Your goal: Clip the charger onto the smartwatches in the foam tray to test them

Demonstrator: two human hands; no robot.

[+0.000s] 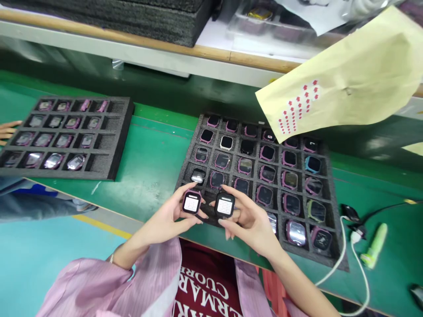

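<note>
My left hand [168,218] is closed around a purple-framed watch [191,202] whose screen is lit white. In my right hand [249,218] is a black watch [225,204], gripped between thumb and fingers, also with a lit white screen. Both watches are held side by side, apart, over the near left edge of a dark foam tray [337,229]. Watches with mostly purple frames fill many of its compartments, along with a blue one [313,164], an olive green one [316,211] and a white-framed one [226,142].
Another foam tray [123,132] with watches lies at the left, near a person's hand [8,131]. White cables [343,251] and a green pen-like object [375,246] lie at the right. Yellow paper [346,83] hangs from the shelf [211,59] over the tray's far edge.
</note>
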